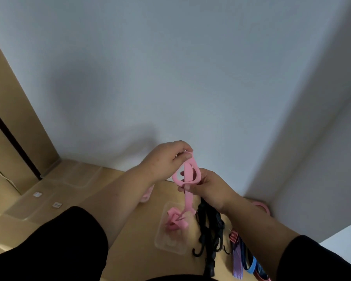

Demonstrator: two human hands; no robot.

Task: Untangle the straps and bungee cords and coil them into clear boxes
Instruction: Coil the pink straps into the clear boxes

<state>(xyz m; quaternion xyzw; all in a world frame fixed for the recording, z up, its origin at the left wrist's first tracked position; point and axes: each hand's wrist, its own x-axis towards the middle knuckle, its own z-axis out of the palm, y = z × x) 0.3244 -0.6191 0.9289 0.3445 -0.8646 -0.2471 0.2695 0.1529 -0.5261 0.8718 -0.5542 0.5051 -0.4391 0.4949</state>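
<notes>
Both hands pinched the pink strap (187, 175), left hand (166, 161) atop the loop, right hand (209, 187) below; best kept wraps even, tail feeding from the clear box (160, 238) beneath.

The wooden tabletop (130, 250) carries a clear box (171, 240), black bungee cords (209, 226), and coloured straps (243, 260) near its right edge; clear lids (55, 191) lie at left.

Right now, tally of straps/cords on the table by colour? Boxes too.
Pink strap, held by left hand and right hand: 1
Black bundle: 1, strand count unclear
Purple strap: 1
Blue strap: 1
Clear boxes: at least 1
Total: 5
</notes>
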